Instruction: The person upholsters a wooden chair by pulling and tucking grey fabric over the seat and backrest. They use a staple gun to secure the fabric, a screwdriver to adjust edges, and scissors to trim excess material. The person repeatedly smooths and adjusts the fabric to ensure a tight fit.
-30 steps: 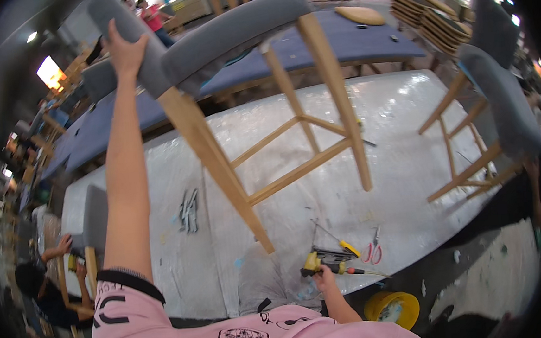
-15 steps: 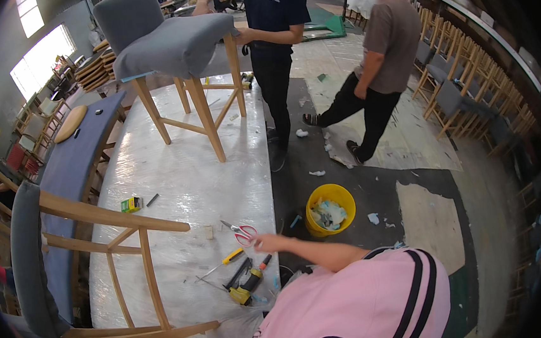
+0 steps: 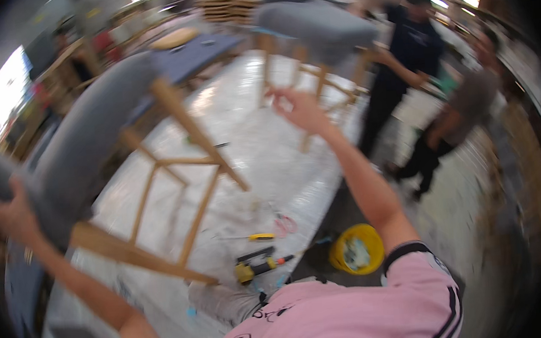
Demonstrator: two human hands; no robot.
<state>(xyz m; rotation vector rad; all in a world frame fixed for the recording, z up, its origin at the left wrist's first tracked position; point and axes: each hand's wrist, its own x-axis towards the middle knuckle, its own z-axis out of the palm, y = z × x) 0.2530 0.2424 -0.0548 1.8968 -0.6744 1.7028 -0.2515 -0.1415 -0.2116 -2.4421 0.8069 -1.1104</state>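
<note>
At the left a chair with grey upholstery (image 3: 92, 122) and bare wooden legs (image 3: 199, 133) lies tipped over on the table, its legs pointing to the right. My left hand (image 3: 10, 212) rests against its grey padding, fingers spread. My right hand (image 3: 301, 110) is raised over the table in front of a second grey chair (image 3: 320, 28), fingers loosely curled and apart, with nothing visible in them. Below it on the table lie red-handled scissors (image 3: 283, 224), a yellow-handled tool (image 3: 261, 237) and a yellow and black power tool (image 3: 247, 271).
Plastic film covers the table (image 3: 270, 169). A yellow bucket (image 3: 373, 240) with scraps stands on the floor at its right. A person in dark clothes (image 3: 416, 46) touches the second chair; another person (image 3: 462, 106) stands farther right. A blue padded bench (image 3: 201, 57) runs along the far left.
My right hand has left the scissors and risen up and away over the table. My left hand has come into view on the tipped chair. The view has swung left.
</note>
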